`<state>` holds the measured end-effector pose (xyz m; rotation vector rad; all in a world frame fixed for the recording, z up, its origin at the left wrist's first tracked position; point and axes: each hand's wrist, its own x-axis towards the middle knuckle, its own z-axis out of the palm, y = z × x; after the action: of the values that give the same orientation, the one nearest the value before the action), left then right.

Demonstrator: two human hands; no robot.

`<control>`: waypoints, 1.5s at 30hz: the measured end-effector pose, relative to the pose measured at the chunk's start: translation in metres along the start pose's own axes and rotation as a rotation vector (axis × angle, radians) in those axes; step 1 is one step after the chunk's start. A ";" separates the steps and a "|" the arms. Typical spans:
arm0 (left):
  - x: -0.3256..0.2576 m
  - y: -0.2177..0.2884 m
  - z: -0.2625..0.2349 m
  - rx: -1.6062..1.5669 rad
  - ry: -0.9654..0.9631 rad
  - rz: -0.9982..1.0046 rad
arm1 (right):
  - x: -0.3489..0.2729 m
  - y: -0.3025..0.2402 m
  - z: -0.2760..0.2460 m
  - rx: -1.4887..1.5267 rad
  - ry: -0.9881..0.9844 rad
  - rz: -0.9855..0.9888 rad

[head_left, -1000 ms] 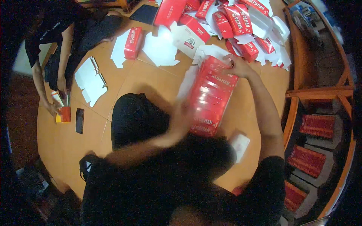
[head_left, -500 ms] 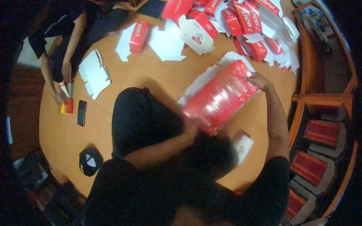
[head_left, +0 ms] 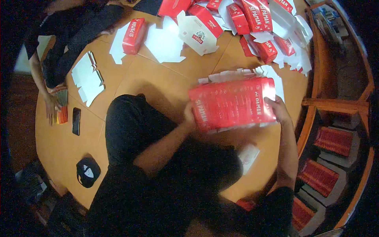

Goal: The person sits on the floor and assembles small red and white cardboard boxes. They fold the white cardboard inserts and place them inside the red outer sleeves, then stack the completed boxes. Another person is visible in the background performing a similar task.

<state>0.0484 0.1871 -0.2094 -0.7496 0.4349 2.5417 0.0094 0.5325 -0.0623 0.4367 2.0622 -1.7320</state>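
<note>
Between both hands I hold a stack of flat red printed carton blanks, with their white tabs sticking out along the far and right edges. My left hand grips the stack's left end. At the right end my right hand has its thumb on the red top sheet and its other fingers hidden beneath. The stack is raised over my lap, with its broad printed face toward me. A small white box, partly blurred, lies below it near my right knee.
Red folded boxes and white blanks are heaped at the back right. One red box stands on white blanks. At left are more blanks, a phone, a black cap and another person's hand on orange-yellow pieces.
The stack has turned from a steep slant to nearly level, its right end coming down and its left end going up. The other person's orange-yellow pieces are now fanned out.
</note>
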 end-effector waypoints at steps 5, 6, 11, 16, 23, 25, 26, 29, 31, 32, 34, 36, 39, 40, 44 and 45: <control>-0.007 -0.008 0.014 -0.146 -0.041 0.150 | -0.071 -0.065 0.048 -0.347 0.080 0.023; -0.016 -0.005 0.023 -0.118 0.045 0.121 | -0.086 -0.075 0.063 -0.480 0.070 -0.080; -0.014 -0.021 -0.017 -0.045 0.142 0.109 | -0.153 -0.090 0.156 -1.057 0.078 -0.340; -0.018 0.000 -0.020 0.342 0.226 0.359 | -0.176 -0.076 0.233 -1.272 0.026 -0.430; -0.119 0.122 0.044 0.983 -0.128 0.872 | -0.185 -0.062 0.261 -1.291 0.087 -0.466; -0.142 0.146 0.063 1.211 -0.456 1.212 | -0.190 -0.068 0.264 -1.244 0.088 -0.445; -0.143 0.149 0.065 1.250 -0.473 1.098 | -0.192 -0.077 0.266 -1.219 0.077 -0.423; -0.149 0.153 0.077 1.339 -0.521 0.864 | -0.195 -0.080 0.269 -1.201 0.080 -0.445; -0.160 0.148 0.087 1.369 -0.563 0.850 | -0.198 -0.070 0.267 -1.216 0.101 -0.496; -0.168 0.149 0.094 1.471 -0.743 1.044 | -0.201 -0.070 0.269 -1.227 0.104 -0.451; -0.183 0.150 0.114 1.617 -1.121 1.452 | -0.205 -0.074 0.273 -1.246 0.108 -0.364; -0.183 0.148 0.115 1.959 -1.286 1.371 | -0.210 -0.072 0.269 -1.242 0.080 -0.401; -0.164 0.144 0.110 2.415 -1.449 1.050 | -0.226 -0.065 0.251 -0.824 0.288 -0.427; -0.156 0.144 0.109 2.455 -1.486 1.061 | -0.235 -0.063 0.241 -0.617 0.399 -0.433; -0.158 0.146 0.127 2.443 -1.508 0.817 | -0.263 0.016 0.170 -0.217 0.950 -0.466; -0.164 0.147 0.134 2.446 -1.510 0.798 | -0.264 0.059 0.151 -0.355 0.971 -0.417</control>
<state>0.0397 0.0641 0.0166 2.0133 2.1746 0.4241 0.2833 0.4010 -0.0024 0.9076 3.2677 -1.4133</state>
